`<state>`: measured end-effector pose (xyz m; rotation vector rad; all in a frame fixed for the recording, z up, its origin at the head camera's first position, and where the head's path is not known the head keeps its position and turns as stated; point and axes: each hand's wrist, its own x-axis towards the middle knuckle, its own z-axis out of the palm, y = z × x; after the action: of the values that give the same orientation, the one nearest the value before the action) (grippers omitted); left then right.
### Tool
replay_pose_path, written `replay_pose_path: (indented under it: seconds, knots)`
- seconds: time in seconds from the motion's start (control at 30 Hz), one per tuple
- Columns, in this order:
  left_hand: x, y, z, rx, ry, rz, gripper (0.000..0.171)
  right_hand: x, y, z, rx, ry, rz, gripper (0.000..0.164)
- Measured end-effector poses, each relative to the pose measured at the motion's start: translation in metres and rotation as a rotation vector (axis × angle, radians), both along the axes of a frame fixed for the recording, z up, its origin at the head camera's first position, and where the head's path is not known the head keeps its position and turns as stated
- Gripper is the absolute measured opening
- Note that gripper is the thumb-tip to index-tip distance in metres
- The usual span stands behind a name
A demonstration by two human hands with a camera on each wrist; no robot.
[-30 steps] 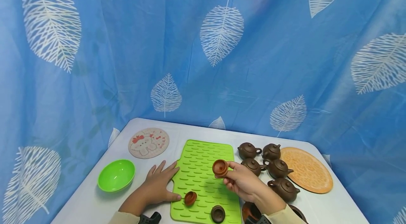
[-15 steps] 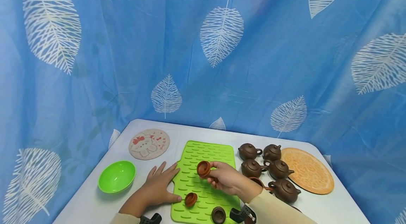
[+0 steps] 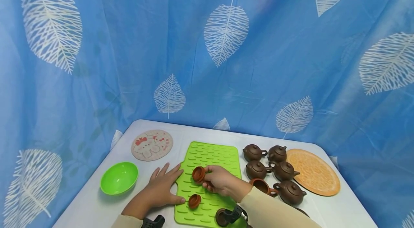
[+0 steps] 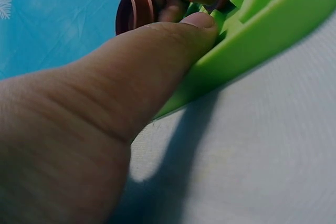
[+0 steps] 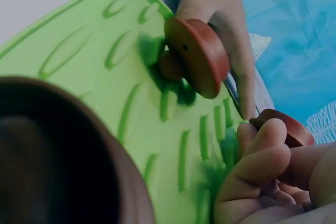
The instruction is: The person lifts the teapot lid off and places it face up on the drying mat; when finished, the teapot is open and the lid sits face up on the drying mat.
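Note:
My right hand (image 3: 218,180) pinches a reddish-brown teapot lid (image 3: 198,174) over the left half of the green ridged mat (image 3: 223,156), its hollow underside facing up and left. In the right wrist view that lid (image 5: 291,128) is partly covered by my fingers. A second reddish-brown lid (image 3: 194,201) lies tilted on the mat; its knob and small hole show in the right wrist view. My left hand (image 3: 161,188) is spread flat at the mat's left edge, fingertips and thumb touching the mat. A dark brown lid (image 3: 221,217) lies upturned at the mat's near edge, partly behind my right wrist.
Several dark brown teapots (image 3: 255,170) stand right of the mat, beside a lidless reddish-brown pot (image 3: 262,185). An orange round mat (image 3: 313,172) lies beyond them. A green bowl (image 3: 119,178) and a round rabbit-print coaster (image 3: 152,145) are at the left.
My right hand has carried the lid leftward across the mat and slightly lower, uncovering the lidless pot. The left hand has stayed in place.

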<state>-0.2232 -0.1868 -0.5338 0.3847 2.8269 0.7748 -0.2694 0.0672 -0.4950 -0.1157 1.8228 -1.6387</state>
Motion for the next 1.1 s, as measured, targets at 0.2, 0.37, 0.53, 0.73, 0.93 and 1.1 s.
replay_pose_path:
  seconds: [0.2, 0.37, 0.53, 0.73, 0.93, 1.1]
  knots:
    - [0.0006, -0.0004, 0.001, 0.003, 0.0, -0.004, 0.112, -0.0007, -0.0076, -0.0049, 0.038, -0.011, 0.0, 0.018]
    - [0.0012, -0.0009, 0.0037, 0.0, 0.004, 0.001, 0.112, -0.0011, -0.0092, -0.0047, 0.049, -0.011, -0.001, 0.017]
    - [-0.0003, -0.0015, 0.004, 0.0, 0.008, 0.003, 0.112, -0.0016, -0.0108, -0.0038, 0.045, -0.009, 0.005, 0.018]
    - [-0.0009, -0.0014, 0.0016, 0.001, -0.001, 0.0, 0.112, -0.0005, -0.0102, -0.002, 0.054, -0.007, 0.017, 0.017]
    - [0.0017, -0.0006, 0.0018, 0.013, -0.011, -0.007, 0.112, 0.0037, -0.0089, -0.0019, 0.124, 0.048, 0.063, 0.016]
    - [0.0022, -0.0012, 0.0047, 0.017, -0.003, 0.0, 0.112, 0.002, -0.0087, 0.0006, 0.126, 0.012, 0.067, 0.015]
